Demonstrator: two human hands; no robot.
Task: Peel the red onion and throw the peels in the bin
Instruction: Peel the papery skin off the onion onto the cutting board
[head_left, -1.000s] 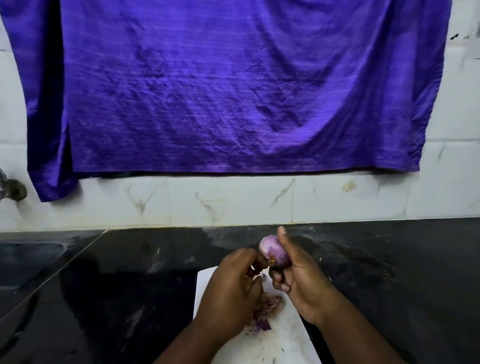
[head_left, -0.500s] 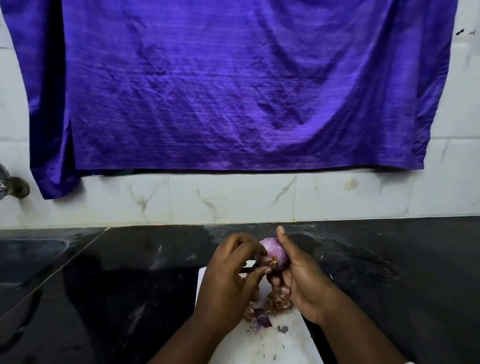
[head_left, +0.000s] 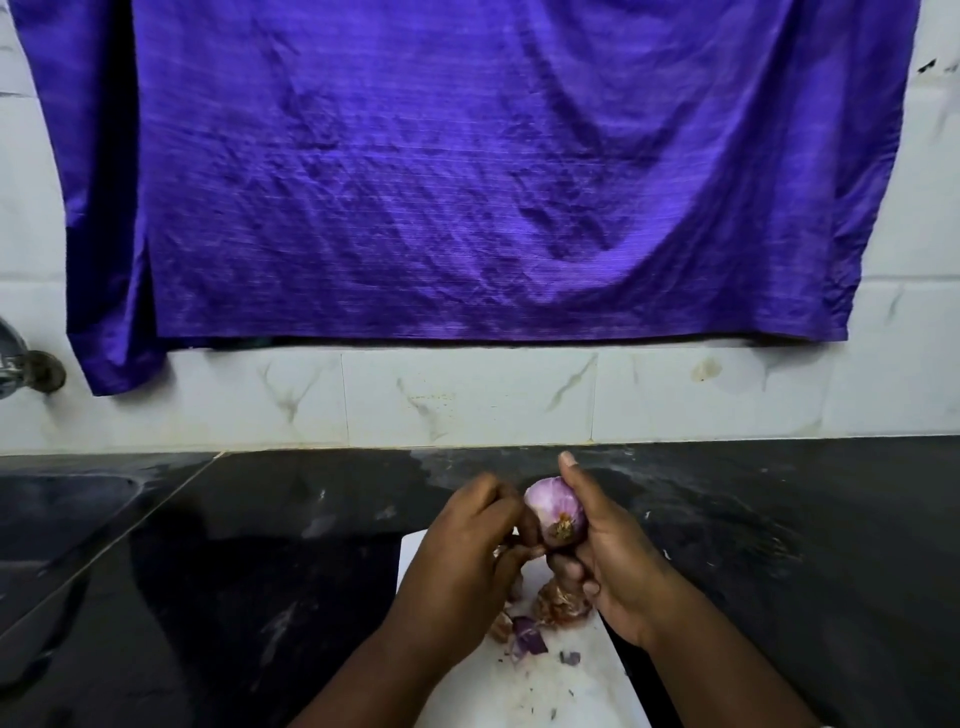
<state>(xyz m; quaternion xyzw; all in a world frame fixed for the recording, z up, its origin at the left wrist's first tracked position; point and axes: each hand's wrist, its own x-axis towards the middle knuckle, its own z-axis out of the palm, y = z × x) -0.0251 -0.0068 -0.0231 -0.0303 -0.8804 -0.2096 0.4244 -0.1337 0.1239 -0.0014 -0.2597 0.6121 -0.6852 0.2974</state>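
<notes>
Your right hand (head_left: 613, 561) gripped the red onion (head_left: 553, 506) above the white cutting board (head_left: 571, 686). Your left hand (head_left: 467, 551) pinched its skin, fingers curled together.

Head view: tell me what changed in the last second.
The left hand opened its fingers, then pinched skin at the root end of the red onion. Brown peels now show on the white board. The right hand kept its grip on the onion.

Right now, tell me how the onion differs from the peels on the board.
The onion is held up in the right hand; the peels lie loose on the white board. The onion is whole, round and pale purple; the peels are crumpled brown and dark purple scraps. Both show purple.
</notes>
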